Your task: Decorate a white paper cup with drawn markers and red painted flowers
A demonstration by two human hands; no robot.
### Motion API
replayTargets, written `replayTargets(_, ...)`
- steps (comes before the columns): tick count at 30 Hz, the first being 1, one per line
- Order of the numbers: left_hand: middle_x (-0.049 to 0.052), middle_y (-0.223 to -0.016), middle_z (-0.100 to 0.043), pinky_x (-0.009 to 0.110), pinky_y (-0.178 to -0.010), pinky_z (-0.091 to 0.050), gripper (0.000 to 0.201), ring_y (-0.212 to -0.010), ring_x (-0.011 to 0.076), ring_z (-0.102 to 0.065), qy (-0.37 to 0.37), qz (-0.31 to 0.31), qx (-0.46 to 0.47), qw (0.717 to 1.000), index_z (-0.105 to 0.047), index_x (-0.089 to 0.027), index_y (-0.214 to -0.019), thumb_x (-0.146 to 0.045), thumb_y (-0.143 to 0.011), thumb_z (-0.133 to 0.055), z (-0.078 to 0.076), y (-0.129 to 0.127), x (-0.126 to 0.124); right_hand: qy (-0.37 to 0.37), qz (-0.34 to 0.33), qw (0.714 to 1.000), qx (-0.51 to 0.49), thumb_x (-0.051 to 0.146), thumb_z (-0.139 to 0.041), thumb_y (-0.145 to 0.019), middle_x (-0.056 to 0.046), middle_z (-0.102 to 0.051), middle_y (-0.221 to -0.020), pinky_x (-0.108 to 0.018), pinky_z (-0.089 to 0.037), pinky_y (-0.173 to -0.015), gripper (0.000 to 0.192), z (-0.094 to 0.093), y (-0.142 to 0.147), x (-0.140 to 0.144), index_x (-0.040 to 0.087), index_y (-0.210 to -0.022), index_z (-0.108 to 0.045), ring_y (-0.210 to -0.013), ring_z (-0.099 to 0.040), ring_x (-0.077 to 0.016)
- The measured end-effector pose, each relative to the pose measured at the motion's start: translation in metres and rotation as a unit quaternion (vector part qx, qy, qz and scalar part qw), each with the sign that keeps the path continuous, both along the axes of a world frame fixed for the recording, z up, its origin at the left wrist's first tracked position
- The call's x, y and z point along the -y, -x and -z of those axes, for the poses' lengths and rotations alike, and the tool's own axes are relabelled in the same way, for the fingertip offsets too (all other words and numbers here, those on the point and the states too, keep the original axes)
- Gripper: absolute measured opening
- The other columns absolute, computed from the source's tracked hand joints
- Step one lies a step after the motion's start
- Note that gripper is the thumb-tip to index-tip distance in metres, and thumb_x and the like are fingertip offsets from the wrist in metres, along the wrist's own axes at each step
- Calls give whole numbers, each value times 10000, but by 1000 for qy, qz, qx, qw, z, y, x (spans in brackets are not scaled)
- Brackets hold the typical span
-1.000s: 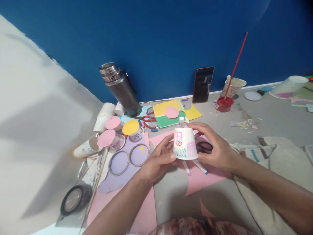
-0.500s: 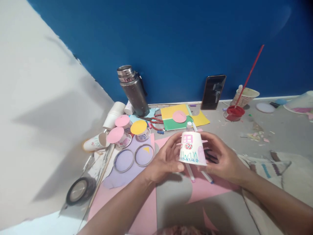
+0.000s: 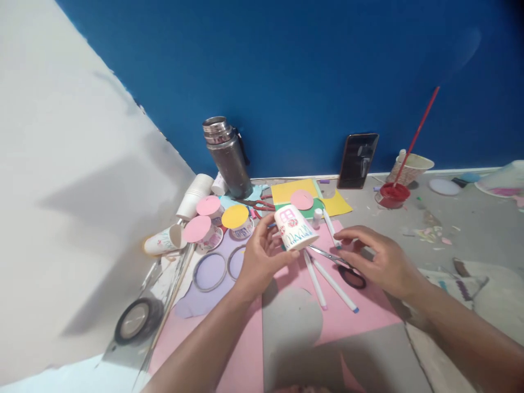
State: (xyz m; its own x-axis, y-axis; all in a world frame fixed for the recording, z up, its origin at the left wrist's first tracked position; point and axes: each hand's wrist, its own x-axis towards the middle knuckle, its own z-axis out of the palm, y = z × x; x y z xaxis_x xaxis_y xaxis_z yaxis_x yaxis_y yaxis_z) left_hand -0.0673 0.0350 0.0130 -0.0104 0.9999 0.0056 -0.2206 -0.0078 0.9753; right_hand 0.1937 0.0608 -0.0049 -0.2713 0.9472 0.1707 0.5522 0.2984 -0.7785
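Around the hands the grey tabletop (image 3: 458, 218) is crowded: beyond the left hand (image 3: 262, 256) stand small paper cups capped with pink and yellow paper discs (image 3: 221, 221), a stack of plain white cups (image 3: 194, 195) lying on its side, and a dark steel vacuum flask (image 3: 227, 158) against the blue wall. To the left of that hand lie two grey rings (image 3: 208, 271) on a lilac sheet, and further out a black roll of tape (image 3: 137, 320). Between the two hands, on the large pink paper sheet (image 3: 360, 308), rest two white marker pens (image 3: 327, 281) and a third (image 3: 329, 221) just beyond, beside a small white glue bottle (image 3: 316, 217). The right hand (image 3: 380, 262), fingers loosely curled and palm down, sits on black-handled scissors (image 3: 339, 265) whose blades point toward the left hand; whether it grips them I cannot tell. Beyond the right hand a dark phone (image 3: 360, 160) leans on the wall, near a red pot of paint (image 3: 391, 195) with a red stick. The left hand grips the decorated white paper cup (image 3: 295, 228), lifted off the tabletop and tilted, base up and mouth turned toward the right hand. Its side shows a pink window, a red patch and blue-green scribbled grass along the rim.
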Motion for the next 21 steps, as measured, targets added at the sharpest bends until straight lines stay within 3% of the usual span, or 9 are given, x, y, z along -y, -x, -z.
replayTargets(2,111,-1410,-684,448,-1073,-552,827,-1337,318,-642,11,-18,-3,1000,-544,-268,-1399,-269,-673,-940,-6,1,-2,-30,-21,999,36,413,-632,-987,-66,-807,-941,-393,-612,-725,199,0,-1,-1,258,-959,-753,-747,-732,-233)
replayTargets(5,129,-1463,-651,466,-1068,-558,793,-1378,341,-615,8,-23,-56,998,-544,-260,-1399,-275,-695,-908,-16,3,0,-81,-84,989,89,314,-560,-1023,-58,-809,-877,-361,-583,-718,231,0,2,4,248,-902,-745,-773,-750,-226)
replayTargets(7,135,-1524,-605,501,-1105,-533,763,-1419,353,-576,-36,-42,-161,985,-545,-269,-1425,-243,-732,-864,-21,5,4,-121,-127,975,135,269,-540,-1034,-59,-813,-878,-354,-563,-721,248,0,5,9,243,-903,-749,-798,-759,-226)
replayTargets(9,128,-1555,-579,547,-1178,-467,741,-1459,356,-533,-120,-56,-288,948,-545,-283,-1447,-175,-760,-798,-22,9,8,-139,-162,955,205,261,-569,-1026,-50,-806,-845,-351,-531,-678,221,1,8,14,242,-894,-745,-777,-760,-235)
replayTargets(11,123,-1561,-572,568,-1225,-413,746,-1482,350,-506,-189,-50,-368,909,-531,-292,-1467,-117,-772,-737,-17,11,11,-141,-184,930,286,277,-649,-991,-45,-799,-820,-354,-492,-634,138,1,10,17,241,-889,-734,-757,-764,-259)
replayTargets(12,122,-1563,-566,562,-1221,-419,753,-1480,344,-507,-200,-46,-380,902,-517,-294,-1479,-104,-778,-716,-13,12,12,-137,-192,917,321,288,-689,-971,-45,-799,-820,-356,-476,-621,97,1,10,19,239,-896,-729,-756,-768,-272)
replayTargets(15,120,-1573,-530,523,-1165,-476,773,-1455,328,-520,-182,-49,-367,911,-480,-298,-1494,-104,-780,-703,1,11,12,-130,-202,896,372,306,-754,-938,-56,-815,-871,-358,-455,-613,82,2,12,22,235,-964,-723,-788,-786,-300)
replayTargets(21,129,-1497,-535,555,-1197,-436,762,-1443,351,-507,-205,-61,-376,902,-490,-290,-1435,-128,-741,-758,21,12,7,-138,-195,893,381,260,-726,-935,-66,-810,-884,-368,-449,-617,146,8,14,29,234,-1078,-712,-802,-789,-320)
